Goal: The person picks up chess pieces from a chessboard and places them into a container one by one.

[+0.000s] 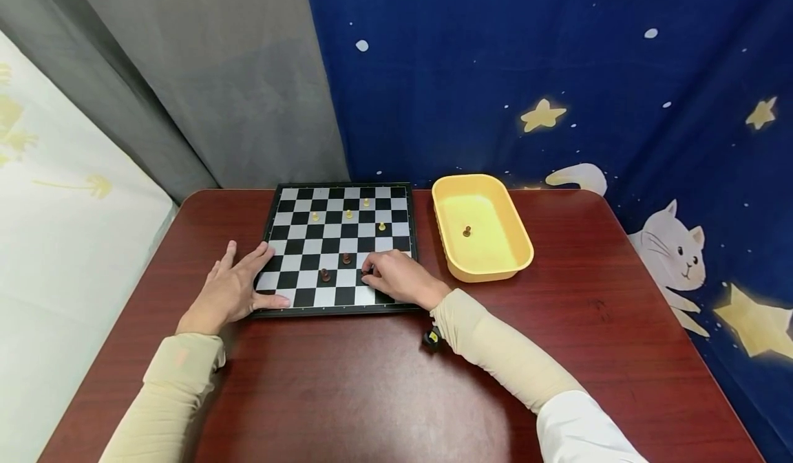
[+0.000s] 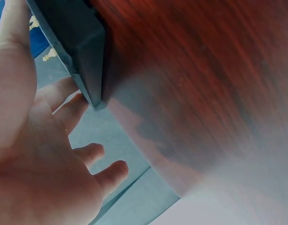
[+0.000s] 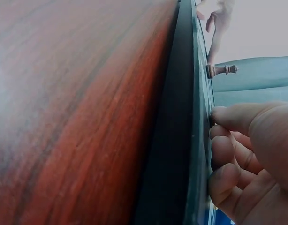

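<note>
A black-framed chessboard (image 1: 299, 263) lies on the table. My left hand (image 1: 230, 289) steadies its near left corner, with fairly straight, spread fingers along the left side and the thumb over the front edge. Low over the board's near right part, my right hand (image 1: 399, 275) pinches a small dark chess piece (image 1: 364, 272), mostly hidden by the fingertips. Two dark brown chess pieces stand to its left, one nearer (image 1: 325, 275) and one slightly farther back (image 1: 346, 259). The right wrist view shows a dark piece (image 3: 222, 70) with a notched top beyond the fingers.
Several pale yellow chess pieces, one of them a small piece (image 1: 381, 226), stand on the board's far half. Right of the board sits a yellow plastic basket (image 1: 523, 248) with one brown piece (image 1: 467, 231) inside. Curtains hang behind the reddish-brown table (image 1: 347, 380).
</note>
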A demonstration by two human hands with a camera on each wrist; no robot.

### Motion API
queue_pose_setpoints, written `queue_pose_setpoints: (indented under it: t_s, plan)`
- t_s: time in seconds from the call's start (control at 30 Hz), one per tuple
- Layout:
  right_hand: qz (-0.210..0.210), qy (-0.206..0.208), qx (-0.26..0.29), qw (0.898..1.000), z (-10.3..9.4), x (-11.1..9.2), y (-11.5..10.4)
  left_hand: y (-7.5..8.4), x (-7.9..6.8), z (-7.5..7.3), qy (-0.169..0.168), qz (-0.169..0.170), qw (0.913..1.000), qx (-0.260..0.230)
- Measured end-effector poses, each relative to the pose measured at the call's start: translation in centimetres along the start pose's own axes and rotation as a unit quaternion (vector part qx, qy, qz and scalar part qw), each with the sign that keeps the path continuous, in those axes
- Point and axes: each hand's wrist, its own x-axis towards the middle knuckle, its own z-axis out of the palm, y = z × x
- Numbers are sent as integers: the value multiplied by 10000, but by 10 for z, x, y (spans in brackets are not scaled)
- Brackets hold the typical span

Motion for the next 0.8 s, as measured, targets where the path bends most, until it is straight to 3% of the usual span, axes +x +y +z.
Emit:
queue_pose_setpoints:
  t_s: [0.5, 0.8]
  plan:
    - [-36, 64, 7, 10000, -1, 0, -1, 0, 0, 0, 89, 19, 10000, 23]
    - [-53, 112, 69, 9999, -8, -1, -3, 0, -1, -1, -25, -22, 10000, -38]
